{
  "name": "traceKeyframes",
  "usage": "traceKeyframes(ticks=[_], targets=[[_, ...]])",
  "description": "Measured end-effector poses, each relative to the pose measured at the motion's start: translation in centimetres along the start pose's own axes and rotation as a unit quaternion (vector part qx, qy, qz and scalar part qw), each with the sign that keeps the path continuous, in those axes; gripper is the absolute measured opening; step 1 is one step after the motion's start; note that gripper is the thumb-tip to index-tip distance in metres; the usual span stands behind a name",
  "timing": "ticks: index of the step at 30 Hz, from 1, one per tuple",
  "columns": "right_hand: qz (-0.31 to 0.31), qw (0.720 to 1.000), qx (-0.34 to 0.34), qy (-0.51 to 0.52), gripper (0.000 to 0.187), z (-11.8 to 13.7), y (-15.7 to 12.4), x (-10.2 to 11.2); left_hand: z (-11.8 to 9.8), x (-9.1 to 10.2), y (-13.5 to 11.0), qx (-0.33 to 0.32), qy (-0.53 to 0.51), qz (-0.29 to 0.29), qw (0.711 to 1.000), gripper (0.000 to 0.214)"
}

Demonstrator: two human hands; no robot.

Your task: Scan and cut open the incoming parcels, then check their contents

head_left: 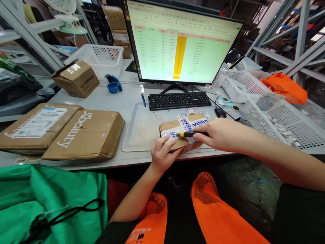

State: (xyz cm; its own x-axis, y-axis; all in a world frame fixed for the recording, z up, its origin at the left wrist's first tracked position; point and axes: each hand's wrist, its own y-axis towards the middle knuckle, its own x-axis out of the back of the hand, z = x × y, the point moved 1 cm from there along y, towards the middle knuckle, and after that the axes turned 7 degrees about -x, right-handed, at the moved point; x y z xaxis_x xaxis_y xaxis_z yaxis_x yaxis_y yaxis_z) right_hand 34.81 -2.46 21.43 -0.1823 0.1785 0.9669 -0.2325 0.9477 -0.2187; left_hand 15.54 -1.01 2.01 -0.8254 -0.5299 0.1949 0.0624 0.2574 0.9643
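A small brown cardboard box [172, 126], wrapped with white and blue printed tape [186, 123], rests near the front edge of the desk mat. My left hand [164, 153] grips the box's near left corner, fingers on top. In my right hand [215, 134] is a utility knife [189, 134] with a black and yellow handle. Its tip points left and lies at the tape on the box's top; whether the blade cuts in is too small to tell. The underside of the box is hidden.
Left lie two flat cardboard boxes [86, 134], with a smaller carton [76, 79] and blue lidded container [113, 84] behind. A keyboard [179, 100] and monitor [182, 44] stand beyond the mat [142, 130]. White baskets [299, 118] and a mouse [220, 112] are right. A green bag [63, 196] hangs front left.
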Motion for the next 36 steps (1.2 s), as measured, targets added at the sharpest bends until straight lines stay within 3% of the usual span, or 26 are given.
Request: traceKeyframes(ticks=[3,6,13,18,20,23,26,29,31,34,36], targets=[[0.042,0.999,-0.012,-0.007,0.042,-0.4,0.6,1.2,0.1,0.1,0.0,-0.007,0.001,0.007,1.0,0.031],[0.045,0.998,-0.038,-0.015,0.043,-2.0,0.5,1.3,0.2,0.2,-0.1,-0.01,-0.007,0.006,1.0,0.037],[-0.013,0.988,-0.145,0.042,0.049,-8.8,-2.2,-1.9,0.3,0.3,0.1,-0.014,-0.005,0.027,1.0,0.036],[-0.044,0.967,-0.186,0.17,0.048,-12.0,-4.9,-5.7,0.1,1.2,0.9,-0.012,-0.011,0.091,0.996,0.03],[-0.074,0.958,-0.229,0.158,0.051,-14.1,-6.1,-7.7,0.2,2.1,1.4,-0.004,-0.011,0.135,0.991,0.026],[-0.09,0.938,-0.32,0.097,0.059,-18.4,-7.3,-11.6,0.8,3.7,3.1,0.037,-0.054,0.187,0.98,0.03],[-0.047,0.918,-0.372,0.128,0.059,-21.6,-6.4,-16.5,1.8,3.9,6.4,0.085,-0.088,0.263,0.957,0.042],[-0.067,0.896,-0.408,0.161,0.059,-21.3,-4.1,-20.5,3.1,1.2,10.8,0.049,-0.027,0.377,0.924,0.04],[-0.137,0.89,-0.395,0.179,0.059,-19.5,-2.4,-21.7,3.9,-1.8,13.4,0.014,-0.003,0.474,0.88,0.053],[-0.271,0.868,-0.302,0.287,0.061,-15.5,-0.2,-20.7,4.5,-5.8,16.0,-0.002,-0.015,0.591,0.806,0.067],[-0.296,0.846,-0.187,0.403,0.072,-12.3,1.1,-18.9,4.0,-7.3,16.9,-0.011,-0.02,0.626,0.779,0.071]])
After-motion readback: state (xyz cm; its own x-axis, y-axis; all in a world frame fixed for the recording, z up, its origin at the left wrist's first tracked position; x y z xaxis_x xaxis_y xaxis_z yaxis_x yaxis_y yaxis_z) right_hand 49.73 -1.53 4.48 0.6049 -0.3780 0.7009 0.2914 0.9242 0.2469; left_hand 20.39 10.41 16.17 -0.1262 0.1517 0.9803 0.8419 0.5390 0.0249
